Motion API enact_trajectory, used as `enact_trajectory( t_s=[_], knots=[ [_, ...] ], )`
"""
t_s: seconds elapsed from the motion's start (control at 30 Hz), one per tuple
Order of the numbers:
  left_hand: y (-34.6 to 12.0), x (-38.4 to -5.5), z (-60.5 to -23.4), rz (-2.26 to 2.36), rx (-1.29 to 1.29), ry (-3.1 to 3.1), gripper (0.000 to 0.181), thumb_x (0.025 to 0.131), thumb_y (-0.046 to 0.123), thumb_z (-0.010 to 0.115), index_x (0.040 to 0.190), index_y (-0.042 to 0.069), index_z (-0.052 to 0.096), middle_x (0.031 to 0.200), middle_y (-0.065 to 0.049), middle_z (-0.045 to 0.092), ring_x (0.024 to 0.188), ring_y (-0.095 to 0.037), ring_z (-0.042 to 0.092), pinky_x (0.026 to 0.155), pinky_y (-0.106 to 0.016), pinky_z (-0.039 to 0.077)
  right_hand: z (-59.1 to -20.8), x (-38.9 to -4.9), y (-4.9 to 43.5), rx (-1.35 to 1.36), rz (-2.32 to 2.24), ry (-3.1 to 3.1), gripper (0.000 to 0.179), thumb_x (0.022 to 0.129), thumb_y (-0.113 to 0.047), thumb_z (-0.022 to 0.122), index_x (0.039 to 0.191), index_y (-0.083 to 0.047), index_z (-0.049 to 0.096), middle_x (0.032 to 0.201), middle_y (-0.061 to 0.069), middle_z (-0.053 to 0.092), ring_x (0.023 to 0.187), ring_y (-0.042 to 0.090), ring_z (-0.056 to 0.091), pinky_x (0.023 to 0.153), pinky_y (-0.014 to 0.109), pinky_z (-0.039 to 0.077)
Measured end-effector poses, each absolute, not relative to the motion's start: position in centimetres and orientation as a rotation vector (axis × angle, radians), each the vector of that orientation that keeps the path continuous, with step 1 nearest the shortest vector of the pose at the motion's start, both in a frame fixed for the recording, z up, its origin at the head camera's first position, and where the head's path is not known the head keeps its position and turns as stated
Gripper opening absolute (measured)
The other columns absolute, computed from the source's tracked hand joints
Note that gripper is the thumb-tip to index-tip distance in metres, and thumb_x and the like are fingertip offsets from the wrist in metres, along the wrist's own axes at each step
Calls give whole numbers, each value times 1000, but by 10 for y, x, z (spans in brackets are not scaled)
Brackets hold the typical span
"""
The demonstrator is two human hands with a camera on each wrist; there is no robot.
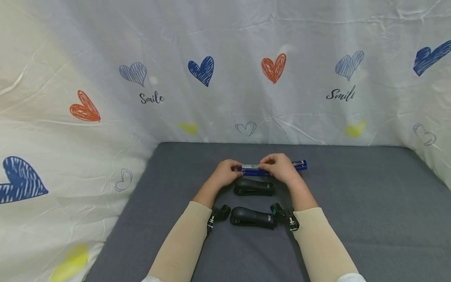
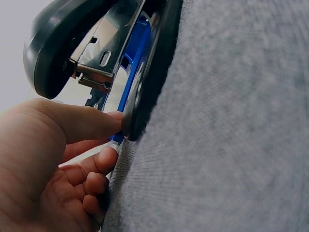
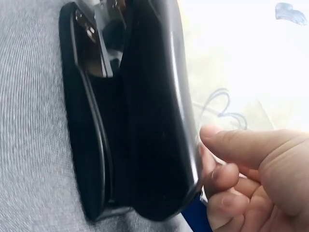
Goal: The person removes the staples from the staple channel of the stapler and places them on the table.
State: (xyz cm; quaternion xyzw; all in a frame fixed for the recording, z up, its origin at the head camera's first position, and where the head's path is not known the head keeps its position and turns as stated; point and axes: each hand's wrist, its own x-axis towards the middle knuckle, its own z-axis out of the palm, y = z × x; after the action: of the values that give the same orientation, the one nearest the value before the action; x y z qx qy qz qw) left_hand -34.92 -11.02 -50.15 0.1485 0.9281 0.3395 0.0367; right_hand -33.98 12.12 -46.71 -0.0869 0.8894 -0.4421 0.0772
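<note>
A blue stapler [image 1: 254, 172] lies opened out across the far part of the table, a silver strip of staples [image 1: 249, 166] along its left part. My left hand [image 1: 226, 172] pinches the stapler's left end between thumb and fingers; in the left wrist view its blue edge [image 2: 129, 79] reaches down to the fingertips. From the right, my right hand [image 1: 280, 167] pinches the right end of the staple strip. In the right wrist view a black stapler [image 3: 154, 121] hides what the right fingertips [image 3: 211, 133] hold, and a bit of blue [image 3: 195, 215] shows below.
Just in front of the blue stapler lies one black stapler [image 1: 254, 187]. A second black stapler [image 1: 253, 217] lies nearer, between the two wrist cameras. Grey cloth [image 1: 370, 203] covers the table, and a white curtain with printed hearts [image 1: 225, 102] hangs behind it.
</note>
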Motion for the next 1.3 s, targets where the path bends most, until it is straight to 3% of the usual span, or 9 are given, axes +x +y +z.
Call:
enact_trajectory(
  t_s=[0.13, 0.3, 0.47, 0.7, 1.3],
  knots=[
    [-110, -349, -502, 1052, 448, 2854, 34, 95, 14, 74, 128, 3, 71, 81, -2, 60, 71, -16, 52, 67, -32, 43, -469, -341, 122, -270, -1363, 2643, 22, 99, -17, 71, 117, -4, 73, 106, 11, 72, 81, 24, 63, 73, 39, 52],
    [-111, -350, -502, 1061, 444, 2860, 33, 94, 13, 75, 126, 3, 72, 81, -3, 60, 70, -16, 52, 66, -31, 43, -469, -341, 121, -328, -1318, 2647, 30, 98, -14, 71, 126, -3, 72, 115, 14, 71, 96, 29, 67, 82, 43, 55],
    [-111, -350, -501, 1058, 446, 2866, 33, 94, 13, 75, 125, 3, 73, 81, -3, 61, 71, -16, 52, 67, -31, 43, -470, -340, 118, -357, -1264, 2712, 27, 99, -12, 70, 125, -3, 73, 120, 16, 71, 106, 32, 67, 88, 47, 54],
    [-111, -350, -502, 1067, 464, 2863, 33, 93, 13, 76, 124, 3, 73, 81, -3, 61, 71, -16, 53, 67, -31, 44, -472, -340, 115, -402, -1213, 2815, 21, 100, -11, 68, 118, -4, 76, 112, 14, 73, 100, 30, 69, 83, 46, 54],
    [-111, -349, -502, 1029, 480, 2857, 34, 97, 14, 72, 130, 3, 70, 84, -3, 60, 74, -17, 52, 70, -33, 43, -449, -334, 132, -331, -1308, 2826, 24, 98, -13, 65, 119, -7, 75, 107, 12, 72, 80, 24, 64, 67, 39, 47]
  ],
)
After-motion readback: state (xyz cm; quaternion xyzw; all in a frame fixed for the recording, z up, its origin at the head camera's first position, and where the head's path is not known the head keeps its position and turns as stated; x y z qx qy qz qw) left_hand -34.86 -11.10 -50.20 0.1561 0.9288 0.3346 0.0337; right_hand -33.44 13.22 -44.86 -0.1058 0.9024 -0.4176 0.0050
